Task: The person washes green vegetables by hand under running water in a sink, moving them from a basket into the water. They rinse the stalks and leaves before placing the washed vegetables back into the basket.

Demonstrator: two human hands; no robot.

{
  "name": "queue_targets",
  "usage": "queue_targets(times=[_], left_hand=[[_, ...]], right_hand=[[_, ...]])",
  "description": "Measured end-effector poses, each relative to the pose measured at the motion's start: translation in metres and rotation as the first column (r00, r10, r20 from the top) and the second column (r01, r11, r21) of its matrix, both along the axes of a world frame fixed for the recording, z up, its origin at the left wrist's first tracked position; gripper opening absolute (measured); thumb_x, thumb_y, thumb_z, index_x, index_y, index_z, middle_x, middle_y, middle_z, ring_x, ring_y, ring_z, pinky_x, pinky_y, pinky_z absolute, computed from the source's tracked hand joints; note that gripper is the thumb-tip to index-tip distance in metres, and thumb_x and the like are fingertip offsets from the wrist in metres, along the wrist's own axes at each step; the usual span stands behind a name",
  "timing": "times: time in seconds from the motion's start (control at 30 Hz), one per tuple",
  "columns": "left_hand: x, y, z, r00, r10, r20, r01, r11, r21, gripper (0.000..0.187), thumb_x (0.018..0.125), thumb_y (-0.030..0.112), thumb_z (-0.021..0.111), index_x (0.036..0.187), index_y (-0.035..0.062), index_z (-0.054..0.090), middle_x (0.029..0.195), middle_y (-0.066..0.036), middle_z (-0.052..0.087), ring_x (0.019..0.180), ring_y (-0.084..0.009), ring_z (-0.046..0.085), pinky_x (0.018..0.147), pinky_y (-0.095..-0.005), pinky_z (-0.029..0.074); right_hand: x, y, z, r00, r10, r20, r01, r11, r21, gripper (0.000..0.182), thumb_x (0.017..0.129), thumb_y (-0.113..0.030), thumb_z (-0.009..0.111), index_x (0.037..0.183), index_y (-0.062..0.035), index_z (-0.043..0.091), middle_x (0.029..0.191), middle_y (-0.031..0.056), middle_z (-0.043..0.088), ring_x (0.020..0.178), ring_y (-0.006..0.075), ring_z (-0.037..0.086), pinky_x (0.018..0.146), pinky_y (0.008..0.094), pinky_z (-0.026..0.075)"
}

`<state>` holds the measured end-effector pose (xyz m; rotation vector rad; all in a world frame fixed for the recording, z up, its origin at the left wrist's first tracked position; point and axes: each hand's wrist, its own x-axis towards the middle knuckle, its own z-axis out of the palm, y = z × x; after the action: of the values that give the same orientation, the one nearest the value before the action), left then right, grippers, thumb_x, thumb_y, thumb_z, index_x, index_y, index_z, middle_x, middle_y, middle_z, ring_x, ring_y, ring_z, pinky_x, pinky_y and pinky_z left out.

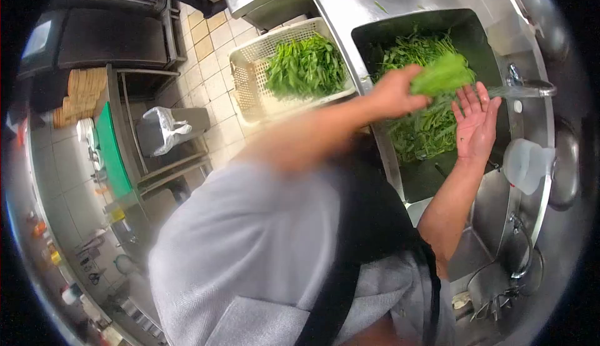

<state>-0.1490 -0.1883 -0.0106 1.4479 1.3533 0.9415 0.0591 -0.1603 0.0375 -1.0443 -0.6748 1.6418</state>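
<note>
Single view from a head-worn camera, which looked steeply down past the wearer's own grey-clad shoulder and chest, these filling the lower centre of the frame at very close range. The wide fisheye lens bent the scene into a circle with dark corners, placing the steel sink (481,40) at upper right and the tiled floor (215,90) at upper left. No second view overlapped it.

The person wears a grey short-sleeved shirt under a black apron strap, forearms bare.
</note>
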Motion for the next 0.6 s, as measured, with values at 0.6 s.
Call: queue_targets(times=[0.6], left_hand=[[-0.252,-0.021,-0.230,0.839,0.096,-0.536,-0.472,0.617,-0.629,0.115,0.072,0.064,0.071,0.151,0.0059,0.011,0.154,-0.026,0.015,0.140,-0.0461,0.022,0.114,-0.0567,0.017]], right_hand=[[0.044,-0.071,-0.091,0.911,-0.093,0.401,0.258,0.888,-0.380,0.052,0.094,-0.042,0.060,0.128,-0.0038,0.050,0.119,0.0138,0.060,0.106,0.0240,0.058,0.091,0.0379,0.047]])
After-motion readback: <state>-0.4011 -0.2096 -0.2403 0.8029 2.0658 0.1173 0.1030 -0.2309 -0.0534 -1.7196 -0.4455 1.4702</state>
